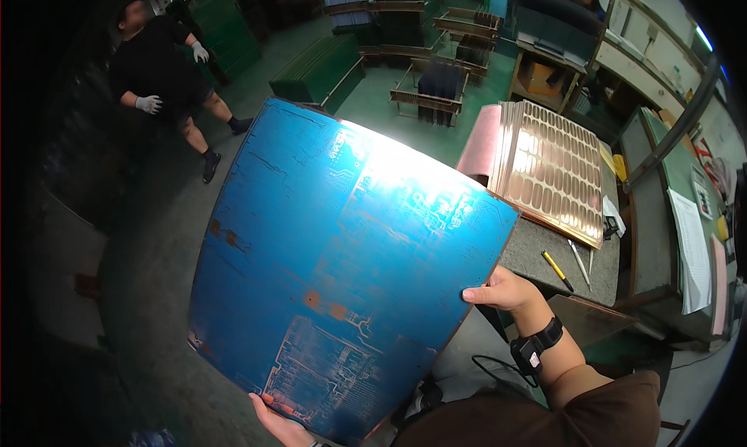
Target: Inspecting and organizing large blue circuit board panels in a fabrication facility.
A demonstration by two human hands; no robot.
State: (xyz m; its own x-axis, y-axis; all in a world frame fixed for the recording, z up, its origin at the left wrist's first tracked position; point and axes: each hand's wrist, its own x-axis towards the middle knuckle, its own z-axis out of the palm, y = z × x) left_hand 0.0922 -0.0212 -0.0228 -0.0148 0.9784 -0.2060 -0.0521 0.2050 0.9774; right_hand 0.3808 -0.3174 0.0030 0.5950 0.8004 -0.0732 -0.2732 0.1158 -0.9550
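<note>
Big sheet [342,268]: glossy blue, thin copper-coloured line patterns, small orange-brown patches, white glare at its far part. Stack of boards [552,171] on the right: copper-pink with rows of rounded oblong shapes. Beside it, a plain pink sheet [478,143]. Table [537,252]: speckled grey. Pen [557,269] on it: yellow with black tip. Watch [537,346] on the right wrist: black. Sleeve [607,404]: brown. Far stacks [319,70]: dark green. Person far left: black clothes [152,66], white gloves [148,103]. Floor [140,291]: grey-green.
</note>
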